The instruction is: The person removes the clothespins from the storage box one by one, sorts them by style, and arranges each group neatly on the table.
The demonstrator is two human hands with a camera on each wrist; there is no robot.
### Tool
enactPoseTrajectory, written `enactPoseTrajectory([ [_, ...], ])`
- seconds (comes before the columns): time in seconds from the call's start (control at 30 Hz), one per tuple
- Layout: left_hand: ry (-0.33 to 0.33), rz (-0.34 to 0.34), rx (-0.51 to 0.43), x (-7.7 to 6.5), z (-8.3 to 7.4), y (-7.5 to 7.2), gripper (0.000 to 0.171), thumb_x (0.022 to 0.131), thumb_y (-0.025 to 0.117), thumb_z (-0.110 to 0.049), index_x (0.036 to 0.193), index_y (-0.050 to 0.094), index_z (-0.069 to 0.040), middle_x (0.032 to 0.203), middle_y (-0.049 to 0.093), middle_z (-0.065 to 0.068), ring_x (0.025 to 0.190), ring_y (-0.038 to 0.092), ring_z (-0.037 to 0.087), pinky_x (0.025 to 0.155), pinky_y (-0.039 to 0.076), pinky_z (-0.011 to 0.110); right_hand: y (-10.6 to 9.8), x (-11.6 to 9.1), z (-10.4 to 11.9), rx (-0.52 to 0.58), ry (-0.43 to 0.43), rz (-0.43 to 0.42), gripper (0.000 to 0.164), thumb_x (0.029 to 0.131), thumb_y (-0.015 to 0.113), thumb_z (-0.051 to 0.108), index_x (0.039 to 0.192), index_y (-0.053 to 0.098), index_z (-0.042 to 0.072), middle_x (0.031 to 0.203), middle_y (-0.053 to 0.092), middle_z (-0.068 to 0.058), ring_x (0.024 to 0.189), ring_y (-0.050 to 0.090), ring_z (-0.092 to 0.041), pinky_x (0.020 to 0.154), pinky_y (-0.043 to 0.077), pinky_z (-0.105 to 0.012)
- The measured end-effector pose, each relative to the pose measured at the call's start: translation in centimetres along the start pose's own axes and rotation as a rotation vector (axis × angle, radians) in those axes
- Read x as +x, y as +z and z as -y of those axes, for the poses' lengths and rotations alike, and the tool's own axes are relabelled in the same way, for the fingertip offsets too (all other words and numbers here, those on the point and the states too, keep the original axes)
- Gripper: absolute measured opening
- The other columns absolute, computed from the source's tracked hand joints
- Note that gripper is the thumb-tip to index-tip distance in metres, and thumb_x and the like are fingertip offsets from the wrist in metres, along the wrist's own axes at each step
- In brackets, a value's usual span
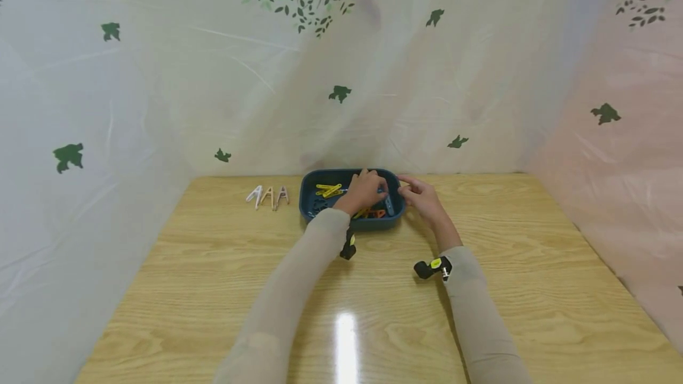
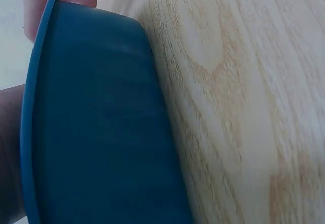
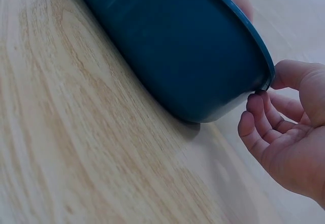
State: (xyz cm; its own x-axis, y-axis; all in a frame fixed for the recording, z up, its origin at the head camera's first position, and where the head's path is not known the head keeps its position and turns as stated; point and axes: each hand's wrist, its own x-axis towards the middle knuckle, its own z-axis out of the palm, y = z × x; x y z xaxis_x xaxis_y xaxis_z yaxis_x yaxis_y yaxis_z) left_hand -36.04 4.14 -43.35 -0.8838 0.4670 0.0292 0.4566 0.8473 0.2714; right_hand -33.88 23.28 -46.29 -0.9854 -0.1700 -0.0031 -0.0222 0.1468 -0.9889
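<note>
A dark blue plastic basin (image 1: 372, 225) stands on the table near the back wall. Inside it lie yellow clothespins (image 1: 329, 190) at the left, orange clothespins (image 1: 377, 214) at the front, dark ones (image 1: 320, 205) and a blue clothespin (image 1: 389, 205) at the right. My left hand (image 1: 365, 190) reaches over the front rim into the basin, fingers bent downward; I cannot tell whether it grips a clothespin. My right hand (image 1: 423, 199) pinches the basin's right rim. The right wrist view shows that hand's thumb (image 3: 292, 74) at the rim, fingers below it.
Left of the basin, three clothespins stand in a row on the wooden table (image 1: 229, 271): a white one (image 1: 255, 195), a tan one (image 1: 268, 197) and a pinkish one (image 1: 282, 196). A pale curtain (image 1: 267, 105) with leaf prints borders the table's back and sides.
</note>
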Motion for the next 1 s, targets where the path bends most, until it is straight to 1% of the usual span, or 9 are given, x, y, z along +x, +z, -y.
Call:
enactPoseTrajectory([
  [0.03, 0.002, 0.003, -0.005, -0.1, 0.0, -0.1, 0.018, 0.101, 0.064, -0.031, 0.109, 0.076, -0.019, 0.116, 0.066, 0.002, 0.110, 0.053, 0.024, 0.098, 0.043, 0.045, 0.0, 0.0, 0.0, 0.003, 0.002, 0.004, 0.046, 0.102, 0.055, 0.009, 0.147, 0.052, 0.003, 0.090, 0.062, 0.006, 0.076, 0.053, -0.004, 0.069, 0.050, -0.018],
  [0.2, 0.017, 0.025, -0.017, -0.6, 0.4, -0.6, 0.015, 0.101, 0.065, -0.029, 0.104, 0.076, -0.019, 0.117, 0.064, 0.003, 0.113, 0.052, 0.026, 0.105, 0.041, 0.051, -0.2, 0.2, -0.1, 0.027, 0.017, 0.011, 0.047, 0.102, 0.055, 0.007, 0.148, 0.050, 0.001, 0.094, 0.062, 0.001, 0.079, 0.054, -0.008, 0.069, 0.051, -0.019],
  [0.4, 0.045, 0.060, -0.023, -1.1, 0.9, -1.1, 0.014, 0.100, 0.065, -0.028, 0.101, 0.076, -0.019, 0.117, 0.061, 0.004, 0.115, 0.051, 0.027, 0.107, 0.039, 0.053, -0.2, 0.2, -0.2, 0.001, -0.002, 0.011, 0.046, 0.102, 0.055, 0.010, 0.148, 0.051, 0.004, 0.093, 0.061, 0.004, 0.079, 0.052, -0.005, 0.070, 0.050, -0.017],
  [0.53, 0.062, 0.078, -0.037, -1.2, 1.3, -1.2, 0.012, 0.099, 0.067, -0.029, 0.100, 0.075, -0.019, 0.115, 0.060, 0.003, 0.114, 0.050, 0.026, 0.107, 0.039, 0.052, 0.0, 0.1, -0.2, -0.013, -0.013, 0.009, 0.045, 0.102, 0.056, 0.011, 0.147, 0.053, 0.005, 0.093, 0.061, 0.005, 0.082, 0.054, -0.007, 0.071, 0.051, -0.018],
  [0.73, 0.114, 0.083, -0.024, -1.4, 1.7, -1.4, 0.011, 0.098, 0.069, -0.030, 0.099, 0.075, -0.021, 0.114, 0.061, 0.002, 0.110, 0.050, 0.023, 0.100, 0.041, 0.046, 0.0, 0.1, 0.0, -0.007, -0.002, 0.012, 0.046, 0.102, 0.056, 0.011, 0.148, 0.052, 0.005, 0.089, 0.060, 0.009, 0.083, 0.054, -0.008, 0.071, 0.050, -0.016],
  [0.9, 0.169, 0.057, 0.012, -1.8, 1.9, -1.8, 0.011, 0.097, 0.069, -0.030, 0.099, 0.075, -0.021, 0.109, 0.061, 0.002, 0.101, 0.050, 0.022, 0.089, 0.041, 0.039, 0.0, 0.1, -0.1, -0.019, -0.010, 0.008, 0.045, 0.103, 0.056, 0.013, 0.147, 0.054, 0.007, 0.090, 0.059, 0.008, 0.081, 0.053, -0.006, 0.071, 0.050, -0.016],
  [1.0, 0.194, 0.035, 0.035, -2.1, 1.9, -2.1, 0.011, 0.097, 0.069, -0.030, 0.100, 0.075, -0.020, 0.105, 0.061, 0.003, 0.096, 0.049, 0.022, 0.084, 0.041, 0.038, -0.1, 0.2, -0.2, -0.014, -0.010, 0.006, 0.044, 0.102, 0.056, 0.013, 0.146, 0.054, 0.006, 0.089, 0.059, 0.009, 0.078, 0.053, -0.005, 0.070, 0.050, -0.016],
])
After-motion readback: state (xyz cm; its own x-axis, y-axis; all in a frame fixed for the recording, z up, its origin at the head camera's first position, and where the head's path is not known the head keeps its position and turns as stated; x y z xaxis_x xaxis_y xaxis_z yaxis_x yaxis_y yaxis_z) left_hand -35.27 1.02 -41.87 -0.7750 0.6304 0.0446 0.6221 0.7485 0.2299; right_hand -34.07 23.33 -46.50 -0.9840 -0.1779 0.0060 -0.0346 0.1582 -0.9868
